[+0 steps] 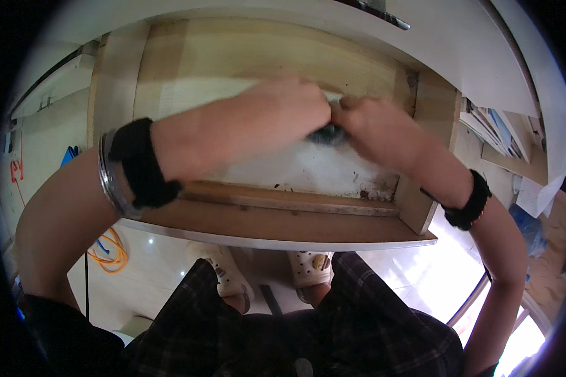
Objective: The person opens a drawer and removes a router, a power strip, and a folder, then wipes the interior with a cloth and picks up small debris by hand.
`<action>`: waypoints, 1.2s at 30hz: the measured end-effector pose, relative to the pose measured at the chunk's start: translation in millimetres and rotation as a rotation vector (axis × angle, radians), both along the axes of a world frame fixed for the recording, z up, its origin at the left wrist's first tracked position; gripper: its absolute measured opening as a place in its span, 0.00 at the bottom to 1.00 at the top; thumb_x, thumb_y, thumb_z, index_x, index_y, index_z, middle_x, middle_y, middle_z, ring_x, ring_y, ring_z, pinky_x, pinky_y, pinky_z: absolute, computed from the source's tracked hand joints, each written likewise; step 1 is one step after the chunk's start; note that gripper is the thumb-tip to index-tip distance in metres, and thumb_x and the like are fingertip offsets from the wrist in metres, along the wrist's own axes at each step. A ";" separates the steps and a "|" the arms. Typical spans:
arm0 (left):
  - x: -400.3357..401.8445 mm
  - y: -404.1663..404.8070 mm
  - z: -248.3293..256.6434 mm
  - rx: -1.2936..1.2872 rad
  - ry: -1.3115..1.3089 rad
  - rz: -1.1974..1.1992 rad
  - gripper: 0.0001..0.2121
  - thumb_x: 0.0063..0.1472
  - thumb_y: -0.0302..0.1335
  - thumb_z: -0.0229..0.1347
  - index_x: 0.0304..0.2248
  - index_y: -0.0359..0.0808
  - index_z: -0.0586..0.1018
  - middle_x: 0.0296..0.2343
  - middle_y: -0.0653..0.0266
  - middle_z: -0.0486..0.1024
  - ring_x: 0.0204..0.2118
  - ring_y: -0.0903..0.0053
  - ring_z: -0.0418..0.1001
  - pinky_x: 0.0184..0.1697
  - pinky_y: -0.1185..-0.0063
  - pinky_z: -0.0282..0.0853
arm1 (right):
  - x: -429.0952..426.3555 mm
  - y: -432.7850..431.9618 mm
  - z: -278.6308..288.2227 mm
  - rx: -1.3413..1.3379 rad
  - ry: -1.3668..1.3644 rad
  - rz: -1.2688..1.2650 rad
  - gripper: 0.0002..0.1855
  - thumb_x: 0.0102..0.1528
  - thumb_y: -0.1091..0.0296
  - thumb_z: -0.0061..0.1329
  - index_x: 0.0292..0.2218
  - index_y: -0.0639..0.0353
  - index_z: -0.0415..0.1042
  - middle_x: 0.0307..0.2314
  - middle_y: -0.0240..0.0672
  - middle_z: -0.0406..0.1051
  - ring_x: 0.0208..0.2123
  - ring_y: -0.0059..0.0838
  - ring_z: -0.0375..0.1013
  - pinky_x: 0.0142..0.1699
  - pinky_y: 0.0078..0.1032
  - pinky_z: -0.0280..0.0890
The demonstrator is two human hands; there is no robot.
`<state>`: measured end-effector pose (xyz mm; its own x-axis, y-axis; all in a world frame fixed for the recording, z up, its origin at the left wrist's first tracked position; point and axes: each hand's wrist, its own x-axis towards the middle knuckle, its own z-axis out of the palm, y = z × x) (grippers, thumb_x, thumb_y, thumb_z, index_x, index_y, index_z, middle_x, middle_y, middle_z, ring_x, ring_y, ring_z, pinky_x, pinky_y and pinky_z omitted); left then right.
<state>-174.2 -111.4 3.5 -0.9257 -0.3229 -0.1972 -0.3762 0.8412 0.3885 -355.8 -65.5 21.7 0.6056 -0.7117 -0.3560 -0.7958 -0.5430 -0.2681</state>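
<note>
Both of my hands are over an open wooden drawer (287, 228), close together towards its right side. My left hand (299, 101) is curled into a fist, and my right hand (370, 125) faces it with bent fingers. Between and below them shows a small dark, greenish thing (328, 135), blurred and mostly covered by the fingers; I cannot tell what it is. Both hands appear to grip it. The pale drawer bottom (283, 167) bears dark specks and a brown stain (377, 188) in the near right corner. Black bands (139, 162) circle both wrists.
A long dark object with a shiny end (398, 21) lies on the white surface above the drawer. Papers or booklets (495, 129) stand in a compartment at right. An orange cable (115, 257) coils on the floor at left. My feet in white clogs (311, 268) are beneath the drawer front.
</note>
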 end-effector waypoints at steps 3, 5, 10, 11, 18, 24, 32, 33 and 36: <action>1.7 21.0 -1.3 0.026 -0.001 -0.092 0.06 0.46 0.21 0.49 0.27 0.35 0.75 0.28 0.59 0.73 0.33 0.66 0.72 0.38 0.74 0.69 | 4.8 16.6 11.1 0.186 0.035 0.002 0.08 0.46 0.77 0.42 0.31 0.58 0.71 0.28 0.42 0.70 0.34 0.41 0.71 0.38 0.33 0.67; -0.1 21.0 9.6 0.127 -0.093 -0.088 0.08 0.47 0.21 0.48 0.30 0.35 0.75 0.30 0.58 0.72 0.35 0.65 0.71 0.39 0.74 0.68 | 1.5 12.3 17.1 0.225 0.066 -0.010 0.10 0.47 0.76 0.42 0.33 0.57 0.70 0.28 0.42 0.69 0.34 0.41 0.71 0.39 0.33 0.67; 13.0 -16.1 9.4 -0.133 0.293 0.168 0.12 0.49 0.21 0.47 0.35 0.34 0.74 0.35 0.57 0.69 0.39 0.63 0.68 0.42 0.74 0.66 | -2.8 -25.8 16.1 -0.271 0.029 -0.044 0.16 0.46 0.76 0.42 0.39 0.56 0.67 0.29 0.42 0.69 0.33 0.42 0.71 0.37 0.34 0.67; 10.5 -23.5 9.6 -0.155 0.230 0.279 0.13 0.49 0.21 0.47 0.37 0.33 0.73 0.36 0.57 0.68 0.40 0.62 0.67 0.43 0.74 0.65 | -2.1 -33.6 12.4 -0.434 0.023 -0.054 0.16 0.46 0.76 0.42 0.39 0.57 0.67 0.30 0.42 0.69 0.33 0.43 0.71 0.37 0.34 0.67; 1.3 -44.2 2.0 -0.382 0.069 0.253 0.13 0.48 0.21 0.49 0.37 0.33 0.73 0.35 0.56 0.71 0.38 0.59 0.69 0.39 0.70 0.67 | 5.8 -52.1 -7.8 -0.369 0.183 -0.137 0.15 0.50 0.76 0.35 0.40 0.59 0.66 0.28 0.48 0.70 0.29 0.46 0.71 0.34 0.36 0.65; -9.9 -10.0 5.9 0.046 0.130 0.215 0.06 0.45 0.21 0.52 0.26 0.33 0.76 0.26 0.51 0.72 0.33 0.58 0.71 0.37 0.69 0.67 | -7.3 -16.2 -5.3 -0.030 0.061 -0.005 0.08 0.46 0.78 0.41 0.30 0.62 0.71 0.27 0.47 0.71 0.32 0.43 0.72 0.37 0.34 0.67; 2.5 38.8 20.5 0.278 0.165 0.053 0.01 0.44 0.18 0.52 0.19 0.29 0.75 0.20 0.51 0.73 0.27 0.58 0.72 0.30 0.72 0.69 | 2.1 24.7 17.7 0.357 0.083 0.008 0.08 0.45 0.80 0.44 0.31 0.62 0.70 0.28 0.47 0.70 0.31 0.45 0.72 0.37 0.34 0.68; 3.5 39.0 21.8 0.295 0.123 0.045 0.01 0.44 0.17 0.52 0.20 0.29 0.75 0.21 0.51 0.73 0.27 0.58 0.72 0.30 0.73 0.69 | 2.8 22.2 20.4 0.401 0.117 0.015 0.10 0.44 0.81 0.45 0.32 0.62 0.69 0.28 0.46 0.70 0.31 0.45 0.72 0.37 0.34 0.68; 13.8 27.3 17.7 0.038 0.420 0.203 0.03 0.46 0.17 0.51 0.23 0.28 0.75 0.23 0.50 0.73 0.29 0.59 0.73 0.30 0.72 0.69 | -8.7 5.8 18.7 -0.190 -0.063 0.098 0.14 0.42 0.82 0.47 0.34 0.62 0.67 0.29 0.44 0.69 0.29 0.43 0.72 0.35 0.31 0.69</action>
<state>-160.4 -84.1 21.2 -0.8469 -0.5053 0.1658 -0.3352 0.7493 0.5712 -364.4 -59.7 40.4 0.6917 -0.6993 -0.1803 -0.7219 -0.6622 -0.2010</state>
